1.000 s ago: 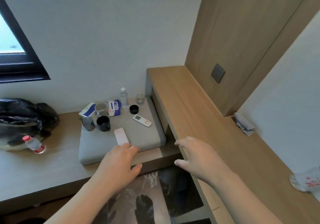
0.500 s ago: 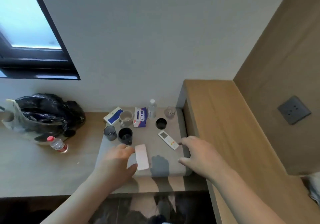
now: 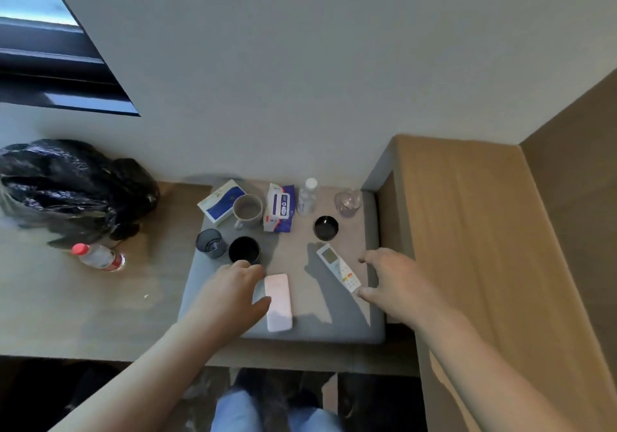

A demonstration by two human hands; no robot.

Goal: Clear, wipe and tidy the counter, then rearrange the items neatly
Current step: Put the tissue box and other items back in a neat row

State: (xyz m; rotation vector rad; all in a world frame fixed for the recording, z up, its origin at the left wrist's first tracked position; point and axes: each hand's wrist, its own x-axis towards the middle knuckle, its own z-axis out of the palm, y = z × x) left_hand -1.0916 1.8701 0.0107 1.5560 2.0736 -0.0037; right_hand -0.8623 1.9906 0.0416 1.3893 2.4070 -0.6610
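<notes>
A grey cushion (image 3: 334, 324) on the low wooden counter (image 3: 83, 314) carries the items. My left hand (image 3: 233, 294) lies at the left edge of a white phone (image 3: 278, 301), thumb touching its side. My right hand (image 3: 397, 284) hovers open just right of a white remote control (image 3: 338, 266), thumb near its lower end. Behind them stand a black mug (image 3: 244, 250), a dark glass (image 3: 210, 244), a grey mug (image 3: 247, 210), a blue-and-white box (image 3: 220, 205), a wipes pack (image 3: 279, 208), a small clear bottle (image 3: 307, 196), a black lid (image 3: 326, 228) and a clear glass (image 3: 348, 202).
A black plastic bag (image 3: 73, 191) sits at the counter's left end, with a red-capped bottle (image 3: 98, 257) lying beside it. A higher wooden shelf (image 3: 484, 248) runs along the right. A dark window frame (image 3: 60, 84) is at upper left. My legs (image 3: 267, 411) show below.
The view has swung left and down toward the cushion. My left hand has come up beside the phone and my right hand has moved from the shelf edge to beside the remote.
</notes>
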